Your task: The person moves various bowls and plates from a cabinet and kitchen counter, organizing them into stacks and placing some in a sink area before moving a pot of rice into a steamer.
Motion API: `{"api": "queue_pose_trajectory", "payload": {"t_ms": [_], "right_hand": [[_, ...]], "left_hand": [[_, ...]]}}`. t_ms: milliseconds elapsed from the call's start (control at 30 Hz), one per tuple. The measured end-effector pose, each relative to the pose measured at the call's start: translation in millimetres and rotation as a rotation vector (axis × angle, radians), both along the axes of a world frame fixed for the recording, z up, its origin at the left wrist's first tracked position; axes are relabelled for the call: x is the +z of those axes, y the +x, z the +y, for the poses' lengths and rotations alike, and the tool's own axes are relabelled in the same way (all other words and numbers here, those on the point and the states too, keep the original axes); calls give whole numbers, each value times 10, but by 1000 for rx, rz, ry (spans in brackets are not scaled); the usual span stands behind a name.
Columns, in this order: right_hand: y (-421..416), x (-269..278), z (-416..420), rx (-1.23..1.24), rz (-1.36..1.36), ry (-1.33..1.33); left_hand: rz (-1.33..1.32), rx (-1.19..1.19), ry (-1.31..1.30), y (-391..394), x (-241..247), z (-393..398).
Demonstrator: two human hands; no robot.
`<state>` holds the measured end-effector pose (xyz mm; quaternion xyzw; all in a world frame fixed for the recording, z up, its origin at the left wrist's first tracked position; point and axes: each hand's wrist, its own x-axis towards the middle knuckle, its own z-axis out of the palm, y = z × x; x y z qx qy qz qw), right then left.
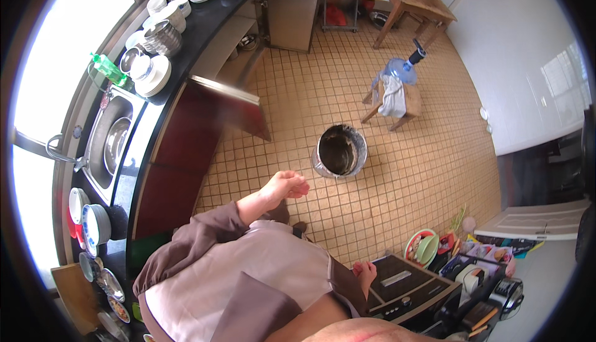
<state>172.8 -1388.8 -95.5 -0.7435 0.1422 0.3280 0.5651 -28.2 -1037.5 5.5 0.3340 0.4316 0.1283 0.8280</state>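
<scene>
My left hand is held out over the tiled floor with its fingers loosely curled, and nothing shows in it. Just beyond it stands an open metal bucket with a dark, dirty inside; hand and bucket are apart. My right hand hangs low beside a dark appliance with a glass-like panel, its fingers partly curled; whether it touches the appliance I cannot tell. Left of my left hand, a dark red cabinet door stands ajar under the black counter.
A wooden stool with a grey cloth stands beyond the bucket, near a blue water bottle with a pump. Stacked plates and a steel sink line the counter. Tubs and a wooden table flank the floor.
</scene>
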Motion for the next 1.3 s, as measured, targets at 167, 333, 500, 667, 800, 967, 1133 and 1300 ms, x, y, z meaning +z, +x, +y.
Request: {"api": "queue_pose_trajectory", "payload": {"t_ms": [167, 333, 500, 667, 800, 967, 1133, 1300], "right_hand": [[520, -190, 750, 128, 15, -33], [587, -234, 1515, 515, -92, -76], [952, -1370, 1595, 966, -410, -369], [1429, -1228, 2305, 1017, -347, -554], [1800, -861, 2973, 968, -325, -520], [2470, -1043, 3921, 974, -254, -589], [2815, -555, 5505, 968, -290, -378], [3190, -60, 6749, 716, -99, -172]], "left_hand": [[-2, 168, -75, -112, -60, 473], [-19, 301, -46, -220, -88, 1319], [9, 357, 111, -353, -29, 2199], [5, 482, 131, -450, -240, 2692], [75, 638, 30, -367, -540, 2973], [186, 919, -43, -480, -614, 3366], [306, 1150, -150, -473, -670, 3675], [296, 1099, -183, -62, -512, 4129]]}}
